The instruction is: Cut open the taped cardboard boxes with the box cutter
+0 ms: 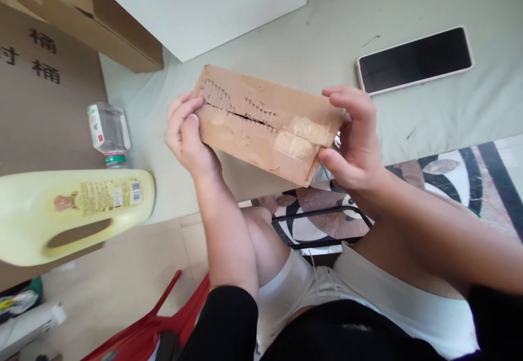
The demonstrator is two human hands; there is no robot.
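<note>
A small brown cardboard box [265, 151] is held up in front of me, tilted so its right end sits lower. Torn, ridged patches and a narrow dark gap run along the seam of its face, and tape covers the seam near the right end. My left hand [186, 132] grips the left end, thumb and fingertips on the torn face. At the right end, my right hand [355, 138] has its thumb by the lower corner and its fingers round the upper corner. Something shiny, too small to make out, shows beside the right palm.
On the pale green cloth [433, 110] lies a phone [417, 60] at the right. A yellow jug [36, 197], a clear bottle [108, 128] and large cartons [41, 110] stand at the left. A white box [229, 1] is behind. Below left is a red chair [143, 328].
</note>
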